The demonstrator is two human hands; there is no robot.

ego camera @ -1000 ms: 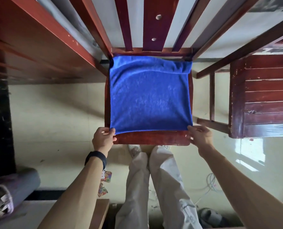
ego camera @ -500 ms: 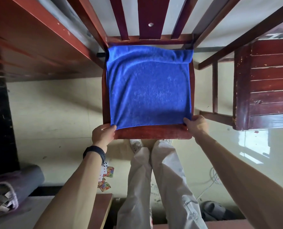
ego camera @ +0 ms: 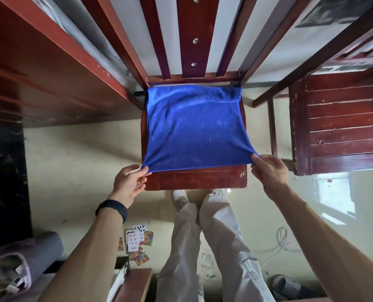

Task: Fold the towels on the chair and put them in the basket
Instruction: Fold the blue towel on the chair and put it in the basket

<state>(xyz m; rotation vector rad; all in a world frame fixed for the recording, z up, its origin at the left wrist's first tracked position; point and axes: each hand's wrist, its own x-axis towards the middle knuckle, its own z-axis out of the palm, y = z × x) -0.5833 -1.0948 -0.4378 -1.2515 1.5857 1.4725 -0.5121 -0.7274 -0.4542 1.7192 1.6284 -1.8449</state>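
The blue towel is lying spread over the seat of the wooden chair. The left hand is pinching its near left corner, the right hand its near right corner. Carrying both corners evenly to the far edge should be giving a square fold. No basket is showing, and the towel's far edge is bunching against the backrest.
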